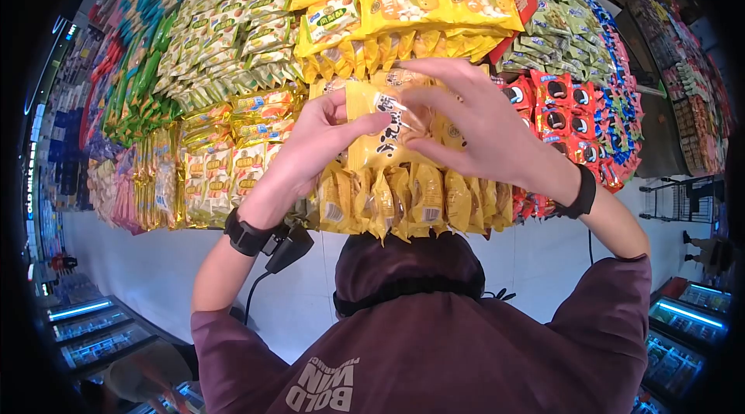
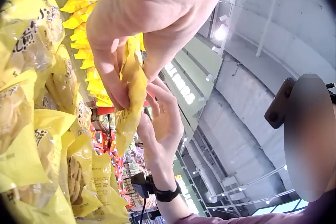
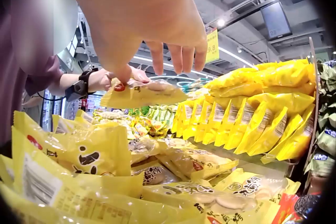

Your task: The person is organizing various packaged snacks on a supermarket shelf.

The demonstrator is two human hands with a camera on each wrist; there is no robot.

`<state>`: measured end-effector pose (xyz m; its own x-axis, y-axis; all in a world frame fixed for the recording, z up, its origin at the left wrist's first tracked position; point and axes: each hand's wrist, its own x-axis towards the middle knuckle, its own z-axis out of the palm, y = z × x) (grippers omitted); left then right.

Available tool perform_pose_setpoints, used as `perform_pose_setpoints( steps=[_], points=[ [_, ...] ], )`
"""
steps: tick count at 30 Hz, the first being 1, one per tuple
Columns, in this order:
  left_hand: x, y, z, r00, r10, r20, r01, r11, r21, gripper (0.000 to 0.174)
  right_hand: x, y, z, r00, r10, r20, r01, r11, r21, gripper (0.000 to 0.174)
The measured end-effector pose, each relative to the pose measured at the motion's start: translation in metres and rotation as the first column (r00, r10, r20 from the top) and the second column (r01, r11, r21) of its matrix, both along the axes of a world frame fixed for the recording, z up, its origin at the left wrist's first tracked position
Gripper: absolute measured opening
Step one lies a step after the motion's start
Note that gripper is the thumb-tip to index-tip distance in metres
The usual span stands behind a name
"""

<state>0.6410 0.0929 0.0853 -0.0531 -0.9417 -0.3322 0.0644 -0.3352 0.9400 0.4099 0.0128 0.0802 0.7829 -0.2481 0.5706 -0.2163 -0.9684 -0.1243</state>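
Note:
A yellow snack packet (image 1: 374, 144) with dark lettering and a clear window stands raised above a bin of similar packets. My left hand (image 1: 306, 142) pinches it at its left side, thumb on the front and fingers behind; the left wrist view shows the packet (image 2: 132, 95) edge-on in that grip. My right hand (image 1: 485, 131) is at the packet's other side, fingers spread and loosely bent. In the right wrist view its fingers (image 3: 181, 56) reach out above the packet (image 3: 149, 94), and the thumb overlaps the packet's left part.
Below lie many like yellow packets (image 3: 205, 190). Behind them rises a tier of larger yellow bags (image 1: 403, 3). Green-white packets (image 1: 225, 26) are stacked to the left, red packets (image 1: 560, 107) to the right. A shopping cart (image 1: 683, 200) stands far right.

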Motion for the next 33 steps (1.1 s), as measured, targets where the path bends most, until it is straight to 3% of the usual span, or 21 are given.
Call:
perform_pose_setpoints(
  steps=[1,4,5,8,11,13,15,18,19,20,22,23,27,30,31,33],
  points=[
    [-0.003,0.002,-0.001,1.0,-0.019,-0.017,0.019,1.0,0.004,0.039,0.0,0.007,-0.002,0.999,0.042,-0.033,-0.043,0.999,-0.015,0.06],
    [-0.007,0.008,-0.011,0.998,0.008,0.068,-0.011,0.999,0.045,0.043,-0.001,0.025,-0.008,0.981,0.105,-0.161,-0.071,0.977,0.2,0.059],
    [-0.009,0.007,-0.011,0.999,-0.017,0.032,0.015,0.998,0.068,0.047,0.0,0.028,-0.01,0.98,0.087,-0.177,-0.061,0.987,0.15,0.065],
    [-0.007,0.004,-0.023,0.997,-0.053,0.053,0.048,0.994,0.097,0.047,0.001,0.032,-0.015,0.979,0.07,-0.191,-0.024,0.972,0.234,0.076],
    [-0.017,0.001,-0.019,0.988,-0.15,0.034,0.147,0.986,0.073,0.049,-0.004,0.026,-0.003,0.977,0.113,-0.181,0.017,0.805,0.593,0.083],
    [-0.026,-0.001,0.002,0.984,-0.152,0.094,0.14,0.982,0.126,0.052,-0.011,0.016,0.007,0.956,0.076,-0.284,0.135,0.746,0.652,0.087],
    [-0.029,-0.004,-0.011,0.994,-0.063,0.094,0.054,0.994,0.098,0.056,-0.019,0.003,0.01,0.939,0.048,-0.34,0.233,0.638,0.734,0.09],
    [-0.027,-0.013,-0.005,0.957,-0.144,0.25,0.166,0.984,-0.07,0.047,-0.043,-0.026,0.009,0.955,-0.03,-0.294,0.261,0.553,0.791,0.08],
    [-0.022,-0.02,-0.015,0.894,-0.151,0.422,0.271,0.932,-0.24,0.04,-0.056,-0.04,0.002,0.955,-0.057,-0.292,0.262,0.625,0.735,0.077],
    [-0.023,-0.027,-0.011,0.804,-0.193,0.563,0.384,0.891,-0.242,0.037,-0.066,-0.049,-0.003,0.954,-0.082,-0.288,0.262,0.692,0.673,0.073],
    [-0.025,-0.039,0.0,0.554,-0.232,0.799,0.593,0.784,-0.184,0.031,-0.076,-0.05,0.014,0.914,-0.104,-0.392,0.354,0.677,0.646,0.068],
    [-0.029,-0.045,-0.001,0.569,-0.251,0.783,0.596,0.782,-0.183,0.027,-0.085,-0.057,0.012,0.903,-0.099,-0.418,0.376,0.652,0.658,0.067],
    [-0.058,-0.072,-0.024,0.392,-0.037,0.919,0.759,0.578,-0.3,0.037,-0.101,-0.066,0.006,0.869,-0.103,-0.484,0.446,0.587,0.676,0.061],
    [-0.086,-0.077,-0.011,0.281,-0.238,0.93,0.779,0.622,-0.076,0.04,-0.108,-0.066,-0.004,0.868,-0.128,-0.48,0.468,0.532,0.705,0.059],
    [-0.088,-0.085,-0.033,0.323,-0.16,0.933,0.797,0.577,-0.177,0.042,-0.11,-0.069,-0.009,0.874,-0.126,-0.469,0.46,0.524,0.716,0.059],
    [-0.105,-0.09,-0.032,0.232,-0.247,0.941,0.796,0.604,-0.037,0.047,-0.112,-0.07,-0.008,0.873,-0.113,-0.474,0.459,0.518,0.722,0.056]
  ],
)
